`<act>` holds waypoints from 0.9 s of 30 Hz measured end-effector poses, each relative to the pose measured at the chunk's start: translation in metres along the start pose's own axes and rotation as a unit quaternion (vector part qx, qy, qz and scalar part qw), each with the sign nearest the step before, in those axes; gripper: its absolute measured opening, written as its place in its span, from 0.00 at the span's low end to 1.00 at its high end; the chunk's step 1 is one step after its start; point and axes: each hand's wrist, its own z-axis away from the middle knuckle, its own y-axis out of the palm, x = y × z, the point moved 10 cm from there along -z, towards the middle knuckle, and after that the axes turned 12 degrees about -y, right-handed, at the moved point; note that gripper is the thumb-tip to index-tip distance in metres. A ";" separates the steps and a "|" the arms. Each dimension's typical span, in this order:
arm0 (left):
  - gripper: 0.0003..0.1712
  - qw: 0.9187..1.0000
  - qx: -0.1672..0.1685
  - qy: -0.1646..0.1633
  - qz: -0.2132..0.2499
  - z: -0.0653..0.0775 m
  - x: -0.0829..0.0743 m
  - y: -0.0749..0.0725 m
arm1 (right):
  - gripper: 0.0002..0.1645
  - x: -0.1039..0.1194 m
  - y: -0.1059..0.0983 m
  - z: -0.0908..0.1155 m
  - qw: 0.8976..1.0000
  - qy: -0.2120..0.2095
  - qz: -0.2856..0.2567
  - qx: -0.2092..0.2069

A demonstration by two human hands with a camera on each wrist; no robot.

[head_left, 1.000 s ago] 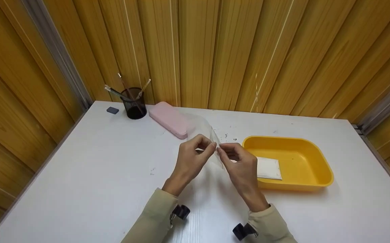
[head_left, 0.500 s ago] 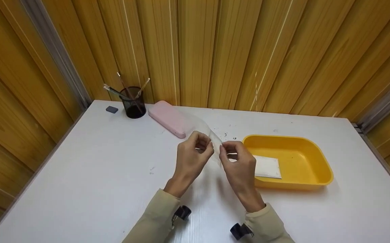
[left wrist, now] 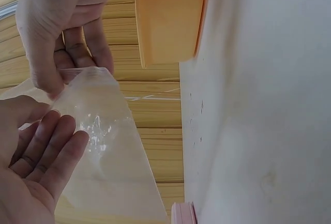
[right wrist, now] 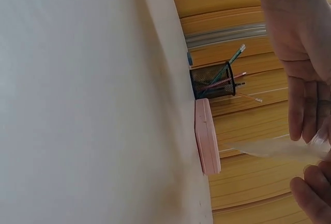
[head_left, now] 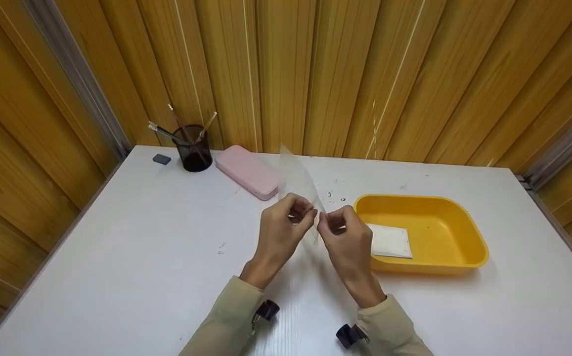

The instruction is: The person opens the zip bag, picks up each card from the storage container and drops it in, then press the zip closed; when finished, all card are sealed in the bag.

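Observation:
A thin clear plastic bag [head_left: 296,174] hangs above the table in the head view, its far corner pointing away from me. My left hand [head_left: 282,235] pinches its near edge between thumb and fingers. Close beside it, my right hand [head_left: 349,240] pinches the same edge. The left wrist view shows the bag [left wrist: 116,167] spread below the fingers, with creases catching light. No contents are visible in it. In the right wrist view only a narrow side of the bag [right wrist: 274,149] shows, and much of the right hand [right wrist: 310,193] is cut off.
A yellow tray [head_left: 456,232] holding a flat white packet [head_left: 390,241] stands to the right. Behind the hands lies a pink case [head_left: 248,172]. A black mesh cup [head_left: 194,154] with several pencils and a dark eraser [head_left: 161,159] are at the back left.
The hands parted slightly half a second ago and are closer together now. The bag's far corner has risen and stands up more. Both hands keep pinching the edge.

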 end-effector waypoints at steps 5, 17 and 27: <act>0.09 1.000 -0.004 0.000 -0.008 0.000 0.001 -0.001 | 0.13 0.000 -0.005 0.002 0.999 -0.024 0.029 -0.024; 0.10 0.998 -0.033 -0.002 -0.049 0.000 0.000 -0.008 | 0.14 0.001 -0.013 0.001 0.997 -0.053 0.044 -0.046; 0.09 0.996 -0.052 -0.026 -0.071 -0.001 0.000 -0.012 | 0.14 -0.001 -0.016 0.000 0.995 -0.068 0.072 -0.029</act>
